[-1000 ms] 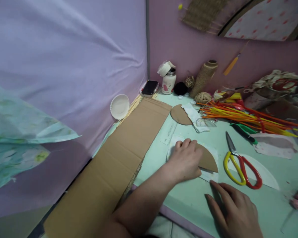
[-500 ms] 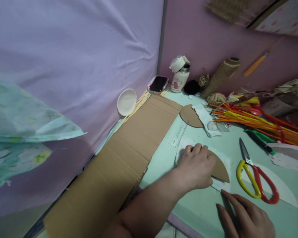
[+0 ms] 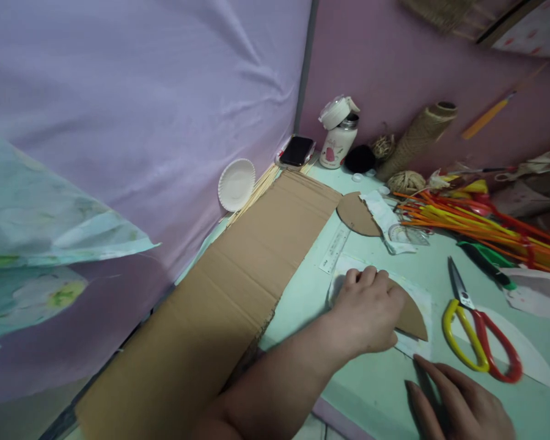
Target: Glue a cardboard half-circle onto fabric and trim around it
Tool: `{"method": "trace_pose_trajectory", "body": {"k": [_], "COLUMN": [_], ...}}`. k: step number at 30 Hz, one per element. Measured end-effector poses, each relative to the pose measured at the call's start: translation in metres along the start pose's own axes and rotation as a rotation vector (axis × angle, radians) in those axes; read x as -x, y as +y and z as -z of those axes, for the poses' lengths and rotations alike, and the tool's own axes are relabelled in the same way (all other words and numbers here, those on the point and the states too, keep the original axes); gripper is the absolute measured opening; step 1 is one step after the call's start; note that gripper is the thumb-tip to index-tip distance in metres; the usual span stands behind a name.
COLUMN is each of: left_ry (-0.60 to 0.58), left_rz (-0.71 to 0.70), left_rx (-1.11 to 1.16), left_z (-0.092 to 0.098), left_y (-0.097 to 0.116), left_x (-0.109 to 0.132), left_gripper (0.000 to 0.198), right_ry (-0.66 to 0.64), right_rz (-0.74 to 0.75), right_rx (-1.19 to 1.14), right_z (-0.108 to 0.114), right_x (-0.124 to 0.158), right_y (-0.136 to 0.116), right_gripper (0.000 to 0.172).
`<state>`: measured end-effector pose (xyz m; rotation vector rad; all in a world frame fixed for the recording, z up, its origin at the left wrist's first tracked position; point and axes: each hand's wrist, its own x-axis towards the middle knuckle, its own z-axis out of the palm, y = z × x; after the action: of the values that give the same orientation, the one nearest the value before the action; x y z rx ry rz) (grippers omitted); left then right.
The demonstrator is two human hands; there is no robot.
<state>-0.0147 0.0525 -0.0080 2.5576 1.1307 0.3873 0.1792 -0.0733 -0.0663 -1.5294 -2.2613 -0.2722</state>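
Note:
My left hand (image 3: 371, 308) reaches across the table, its fingers curled over a brown cardboard half-circle (image 3: 413, 315) and bearing down on it. Part of the cardboard is hidden under the hand. Beneath it lies a pale patterned sheet (image 3: 424, 298), which could be fabric or paper. My right hand (image 3: 467, 400) rests at the lower right, thumb and fingers apart, with the index fingertip by the sheet's near corner. To its upper right lie scissors (image 3: 474, 324) with one yellow and one red handle, their blades pointing away.
A long cardboard strip (image 3: 252, 263) runs along the left. Beside it lies a clear ruler (image 3: 334, 247). Farther back are another cardboard piece (image 3: 357, 214), a phone (image 3: 297, 151), a white bottle (image 3: 337, 143) and twine (image 3: 417, 137). Orange and yellow strands (image 3: 467, 223) and green-handled pliers (image 3: 486, 264) sit right.
The whole view has shifted slightly, so things appear a little farther right. Both hands keep nearly the same pose, the left still on the cardboard half-circle.

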Motion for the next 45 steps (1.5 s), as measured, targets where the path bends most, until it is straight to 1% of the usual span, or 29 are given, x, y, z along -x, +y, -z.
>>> {"method": "trace_pose_trajectory", "body": {"k": [5, 9, 12, 14, 16, 19, 22, 25, 28, 32, 34, 36, 37, 38, 39, 40, 42, 43, 44, 45], "left_ry": [-0.022, -0.038, -0.057, -0.058, -0.051, -0.048, -0.046, -0.035, -0.030, -0.043, -0.052, -0.031, 0.003, 0.065, 0.159, 0.278, 0.537, 0.644, 0.720, 0.765], "left_rz": [0.007, 0.018, 0.015, 0.009, 0.004, 0.005, 0.012, 0.018, 0.019, 0.021, 0.022, 0.022, 0.029, 0.048, 0.086, 0.145, 0.317, 0.410, 0.493, 0.556], "left_rx": [0.016, 0.015, 0.017, 0.018, 0.020, 0.031, 0.047, 0.062, 0.072, 0.088, 0.096, 0.113, 0.130, 0.157, 0.194, 0.242, 0.361, 0.426, 0.490, 0.545], "left_z": [0.000, 0.002, 0.002, 0.003, 0.003, 0.003, 0.004, 0.004, 0.003, 0.003, 0.005, 0.010, 0.013, 0.016, 0.019, 0.020, 0.019, 0.016, 0.013, 0.009], "left_y": [-0.001, -0.001, -0.001, 0.000, 0.000, 0.000, 0.000, 0.000, 0.001, 0.002, 0.002, 0.001, 0.000, -0.003, -0.007, -0.011, -0.023, -0.029, -0.035, -0.039], "left_x": [-0.002, -0.004, -0.005, -0.006, -0.006, -0.006, -0.007, -0.007, -0.008, -0.009, -0.008, -0.006, -0.003, 0.000, 0.004, 0.008, 0.017, 0.021, 0.025, 0.027], "left_gripper": [0.035, 0.032, 0.033, 0.035, 0.037, 0.041, 0.045, 0.047, 0.048, 0.050, 0.052, 0.053, 0.055, 0.056, 0.055, 0.052, 0.042, 0.037, 0.033, 0.031], "right_ry": [0.011, -0.004, 0.074, 0.105, 0.031, -0.094, -0.163, -0.208, -0.230, -0.202, -0.180, -0.165, -0.160, -0.156, -0.156, -0.160, -0.173, -0.181, -0.187, -0.189], "right_rz": [-0.053, -0.158, -0.265, -0.276, -0.270, -0.233, -0.222, -0.249, -0.278, -0.287, -0.290, -0.292, -0.295, -0.298, -0.300, -0.301, -0.302, -0.302, -0.302, -0.304], "right_rx": [-0.010, -0.066, -0.133, -0.152, -0.185, -0.253, -0.285, -0.296, -0.318, -0.349, -0.349, -0.340, -0.332, -0.323, -0.315, -0.309, -0.299, -0.294, -0.291, -0.289], "right_z": [0.002, 0.007, 0.017, 0.021, 0.021, 0.013, 0.006, 0.003, 0.002, -0.001, -0.001, -0.001, -0.001, 0.000, 0.000, 0.001, 0.001, 0.000, -0.001, -0.002], "right_x": [-0.002, 0.000, -0.011, -0.028, -0.047, -0.069, -0.079, -0.081, -0.082, -0.083, -0.085, -0.086, -0.086, -0.087, -0.087, -0.087, -0.086, -0.086, -0.085, -0.084], "right_y": [-0.007, -0.009, -0.002, 0.008, 0.020, 0.036, 0.042, 0.041, 0.039, 0.037, 0.037, 0.037, 0.037, 0.037, 0.038, 0.038, 0.038, 0.038, 0.037, 0.037], "right_gripper": [0.032, 0.036, 0.043, 0.050, 0.061, 0.068, 0.070, 0.072, 0.074, 0.072, 0.071, 0.071, 0.071, 0.071, 0.072, 0.072, 0.071, 0.070, 0.069, 0.068]}}
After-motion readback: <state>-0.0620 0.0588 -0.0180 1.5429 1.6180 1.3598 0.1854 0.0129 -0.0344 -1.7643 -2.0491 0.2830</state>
